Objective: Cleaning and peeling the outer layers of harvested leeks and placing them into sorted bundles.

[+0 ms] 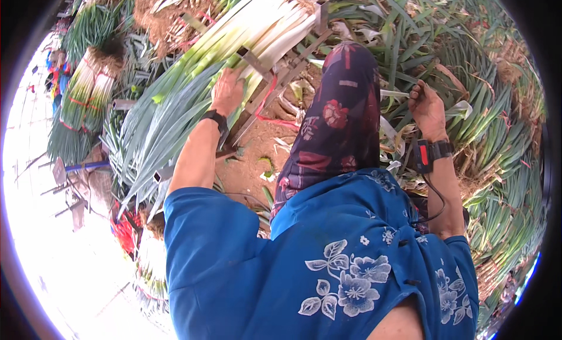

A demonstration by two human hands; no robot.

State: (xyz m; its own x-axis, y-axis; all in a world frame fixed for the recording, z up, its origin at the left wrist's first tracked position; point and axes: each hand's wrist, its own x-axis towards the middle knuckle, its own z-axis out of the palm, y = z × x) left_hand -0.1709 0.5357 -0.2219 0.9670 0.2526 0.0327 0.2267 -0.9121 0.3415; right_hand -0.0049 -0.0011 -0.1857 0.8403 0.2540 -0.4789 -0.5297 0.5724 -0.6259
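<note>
A thick row of leeks [257,30], white at the stalks and green at the leaves, lies across a metal frame [304,50] ahead of me on the left. My left hand [227,93] is on this row beside an upright metal post, its fingers curled over the green part of the leeks; the fingertips are partly hidden. At the right, my right hand [428,109] is raised near a heap of loose leeks [410,41], with fingers bent and closed. A pale narrow stalk [394,94] meets its fingertips, but whether they grip it is unclear.
Tied leek bundles [88,97] stand at the far left. Red twine [272,103] hangs on the frame. My knee [345,94] in flowered trousers rises between the hands. Brown soil [252,170] with leaf scraps lies below. More leeks [503,182] are piled along the right.
</note>
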